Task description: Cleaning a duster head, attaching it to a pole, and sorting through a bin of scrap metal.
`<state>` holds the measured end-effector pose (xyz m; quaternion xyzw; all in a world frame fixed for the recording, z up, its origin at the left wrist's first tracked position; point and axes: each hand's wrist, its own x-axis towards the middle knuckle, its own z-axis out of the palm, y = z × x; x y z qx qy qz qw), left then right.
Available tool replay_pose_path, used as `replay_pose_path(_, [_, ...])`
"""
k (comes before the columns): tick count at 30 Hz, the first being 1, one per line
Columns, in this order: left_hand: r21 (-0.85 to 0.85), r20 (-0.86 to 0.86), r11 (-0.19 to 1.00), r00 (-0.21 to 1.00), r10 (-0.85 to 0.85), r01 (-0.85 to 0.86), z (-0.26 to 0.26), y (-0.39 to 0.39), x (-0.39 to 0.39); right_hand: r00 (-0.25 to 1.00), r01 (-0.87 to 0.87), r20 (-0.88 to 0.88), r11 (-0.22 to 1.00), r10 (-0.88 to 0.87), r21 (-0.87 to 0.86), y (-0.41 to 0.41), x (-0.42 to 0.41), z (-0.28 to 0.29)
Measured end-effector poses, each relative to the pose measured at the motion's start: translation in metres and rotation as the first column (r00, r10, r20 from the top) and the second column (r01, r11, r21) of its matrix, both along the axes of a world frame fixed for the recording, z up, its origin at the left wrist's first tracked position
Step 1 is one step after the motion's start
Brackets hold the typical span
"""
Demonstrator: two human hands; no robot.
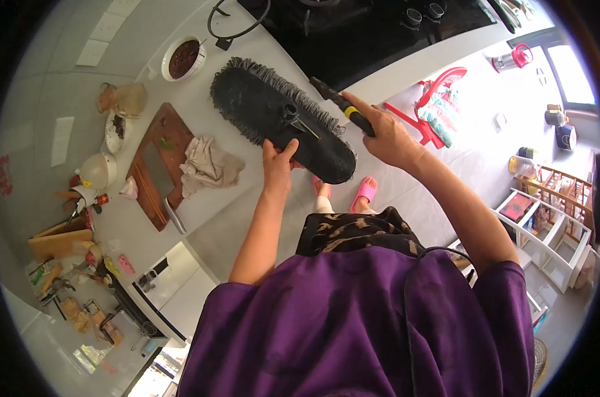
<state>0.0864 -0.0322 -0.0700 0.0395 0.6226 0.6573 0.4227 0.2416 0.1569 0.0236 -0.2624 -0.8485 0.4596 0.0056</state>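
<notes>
My left hand (279,166) grips the lower edge of a dark dust mop head (260,104), with the thumb on its flat black back and the fingers underneath. Grey looped yarn fringes the mop head's long edges. At the middle of the back is a round handle socket (291,111), with a thin metal piece (308,130) slanting away beside it. My right hand (389,136) is closed around a hand tool (350,110) with a black handle and a yellow band. The tool's dark end points up and left past the mop head's fringe; its exact kind cannot be told.
On the counter left lie a wooden board (163,129), a cleaver (173,216) and a crumpled cloth (208,166). A bowl of dark red food (186,59) stands near the black gas hob (339,44). A red chair (431,106) and white rack (543,228) are at right.
</notes>
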Motion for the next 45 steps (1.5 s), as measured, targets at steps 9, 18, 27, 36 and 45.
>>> replay_pose_path(9, [-0.006, -0.004, 1.0, 1.0, 0.008, -0.008, 0.004, 0.0, 0.001, 0.982, -0.183, 0.128, 0.868, 0.139, 0.462, -0.039, 0.033, -0.022])
replay_pose_path(18, [-0.023, -0.008, 1.0, 1.0, -0.004, 0.004, 0.004, 0.001, 0.0, 0.98, -0.195, 0.159, 0.731, 0.119, 0.654, -0.053, 0.021, -0.025])
replay_pose_path(27, [-0.012, -0.016, 1.0, 1.0, 0.019, -0.019, 0.001, 0.002, 0.003, 0.947, -0.264, 0.308, 0.753, 0.085, 0.602, -0.051, 0.018, -0.022])
replay_pose_path(36, [-0.01, 0.005, 0.998, 0.998, 0.058, -0.058, 0.001, 0.003, 0.0, 0.954, -0.22, 0.283, 0.874, 0.099, 0.434, -0.035, 0.068, 0.0])
replay_pose_path(45, [-0.019, 0.004, 0.997, 0.997, 0.081, -0.081, -0.003, -0.005, 0.007, 0.98, 0.07, 0.18, 0.992, -0.088, 0.103, -0.025, 0.068, -0.009])
